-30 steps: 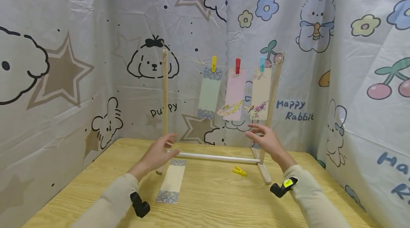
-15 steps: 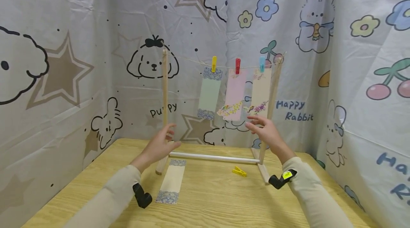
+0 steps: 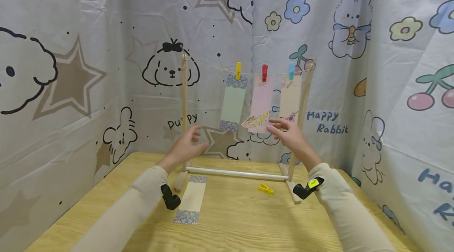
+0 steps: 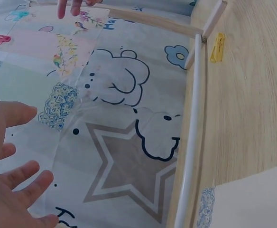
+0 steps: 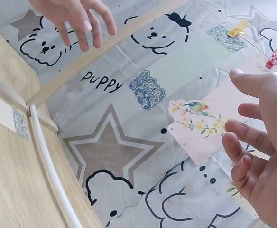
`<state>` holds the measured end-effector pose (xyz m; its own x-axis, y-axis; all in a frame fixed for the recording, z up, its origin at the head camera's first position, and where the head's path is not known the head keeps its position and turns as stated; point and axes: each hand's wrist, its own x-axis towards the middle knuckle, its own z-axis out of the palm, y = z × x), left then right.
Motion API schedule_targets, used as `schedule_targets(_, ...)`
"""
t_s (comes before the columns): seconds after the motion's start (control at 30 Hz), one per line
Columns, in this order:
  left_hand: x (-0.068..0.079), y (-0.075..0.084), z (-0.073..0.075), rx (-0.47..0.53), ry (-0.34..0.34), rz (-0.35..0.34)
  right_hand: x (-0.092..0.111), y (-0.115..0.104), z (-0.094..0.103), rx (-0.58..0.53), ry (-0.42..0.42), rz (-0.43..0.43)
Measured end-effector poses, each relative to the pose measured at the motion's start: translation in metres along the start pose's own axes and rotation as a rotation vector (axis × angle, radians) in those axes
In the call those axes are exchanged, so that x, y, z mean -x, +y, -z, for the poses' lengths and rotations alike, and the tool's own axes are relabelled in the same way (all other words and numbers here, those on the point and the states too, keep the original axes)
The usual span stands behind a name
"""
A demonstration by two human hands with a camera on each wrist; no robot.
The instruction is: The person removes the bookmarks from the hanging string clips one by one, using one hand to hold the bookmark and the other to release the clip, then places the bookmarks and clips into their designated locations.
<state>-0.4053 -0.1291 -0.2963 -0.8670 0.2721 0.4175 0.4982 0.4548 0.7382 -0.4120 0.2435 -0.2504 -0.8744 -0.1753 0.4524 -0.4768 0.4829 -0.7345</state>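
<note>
My left hand (image 3: 186, 145) is raised near the left post of a wooden stand, fingers relaxed and holding nothing. In the left wrist view its fingers (image 4: 22, 178) are spread apart. My right hand (image 3: 286, 133) hovers in front of the cream card (image 3: 290, 96), covering its lower part, with nothing in its loosely bent fingers. From the string hang a green card (image 3: 233, 102) on a yellow clothespin (image 3: 239, 71), a pink card (image 3: 261, 100) on a red clothespin (image 3: 265, 73), and the cream card on a blue clothespin (image 3: 291, 71).
A cream card with blue patterned ends (image 3: 193, 197) lies on the wooden table (image 3: 241, 220). Right of it lies a loose yellow clothespin (image 3: 265, 189). A white rod (image 3: 237, 173) joins the stand's feet. Printed curtains (image 3: 152, 19) surround the table.
Both hands have risen. The left has also moved rightward from beside the post, and the right has shifted slightly left, in front of the cream card. The cards and clothespins stay put.
</note>
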Motion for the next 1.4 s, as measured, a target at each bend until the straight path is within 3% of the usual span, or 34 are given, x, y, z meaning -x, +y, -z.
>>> schedule_targets(0.57,-0.020,0.006,-0.016,0.039,0.051,0.003,-0.015,-0.008,0.010,-0.178,0.050,-0.069)
schedule_targets(0.97,-0.036,0.004,-0.028,0.112,0.086,0.058,-0.024,-0.020,0.008,-0.123,0.019,-0.047)
schedule_targets(1.17,-0.042,0.005,-0.034,0.157,0.125,0.054,-0.029,-0.032,0.004,-0.125,0.004,-0.030)
schedule_targets(1.4,-0.051,0.003,-0.042,0.177,0.120,0.045,-0.035,-0.041,0.000,-0.125,-0.013,0.013)
